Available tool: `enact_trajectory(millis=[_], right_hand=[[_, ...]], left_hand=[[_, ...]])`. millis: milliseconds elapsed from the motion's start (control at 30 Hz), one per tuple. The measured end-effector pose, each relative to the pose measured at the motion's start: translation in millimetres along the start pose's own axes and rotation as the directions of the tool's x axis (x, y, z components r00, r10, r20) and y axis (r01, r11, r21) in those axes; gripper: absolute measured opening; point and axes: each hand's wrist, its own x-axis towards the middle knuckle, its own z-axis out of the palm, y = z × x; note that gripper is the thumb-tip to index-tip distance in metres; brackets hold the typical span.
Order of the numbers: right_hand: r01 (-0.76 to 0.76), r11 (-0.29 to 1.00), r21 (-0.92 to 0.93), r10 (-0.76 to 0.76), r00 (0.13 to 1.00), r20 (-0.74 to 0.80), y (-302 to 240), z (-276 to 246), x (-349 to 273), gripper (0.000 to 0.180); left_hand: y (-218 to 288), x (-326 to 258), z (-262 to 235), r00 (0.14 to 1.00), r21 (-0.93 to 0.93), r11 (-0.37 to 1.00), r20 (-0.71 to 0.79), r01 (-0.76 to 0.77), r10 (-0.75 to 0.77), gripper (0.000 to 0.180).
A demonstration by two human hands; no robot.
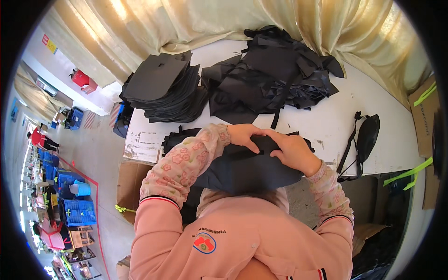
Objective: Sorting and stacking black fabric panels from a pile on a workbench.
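Note:
A wide black sheet of fabric or panel (247, 172) hangs over the table's near edge in front of my body, with a small dark slot near its upper part. My left hand (243, 136) grips its upper edge, thumb on top and fingers tucked partly out of sight. Close beside it, my right hand (296, 151) is bent over the same black piece, thumb pointing toward the slot. The two hands nearly meet at their fingertips. More black material (175, 138) lies under and behind my forearms.
A tall stack of black slotted panels (161, 77) stands at the far left of the white table (392, 149). Behind the hands lies a heap of black fabric pieces (275, 70). A black pouch with a strap (367, 137) rests at the right. Cardboard boxes (128, 184) flank the table.

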Motion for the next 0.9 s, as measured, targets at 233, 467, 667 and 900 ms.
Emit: enact_trajectory(millis=[233,467,667,900], right_hand=[[-0.075,0.975,-0.210,0.074,0.997,-0.013,2,8,-8,0.068],[-0.075,0.964,-0.255,0.055,0.995,-0.087,-4,18,-10,0.065],[-0.167,0.946,-0.279,0.136,0.983,-0.126,-9,25,-9,0.063],[-0.154,0.954,-0.257,0.097,0.971,-0.220,34,33,-5,0.060]], left_hand=[[-6,11,9,0.999,-0.137,0.990,-0.045,-0.024,0.018,0.052],[-3,11,9,0.994,-0.159,0.982,0.049,0.106,-0.099,0.047],[-3,15,5,0.989,-0.043,0.993,0.102,0.108,-0.103,0.046],[21,2,26,0.894,0.448,0.893,-0.414,0.036,0.171,0.065]])
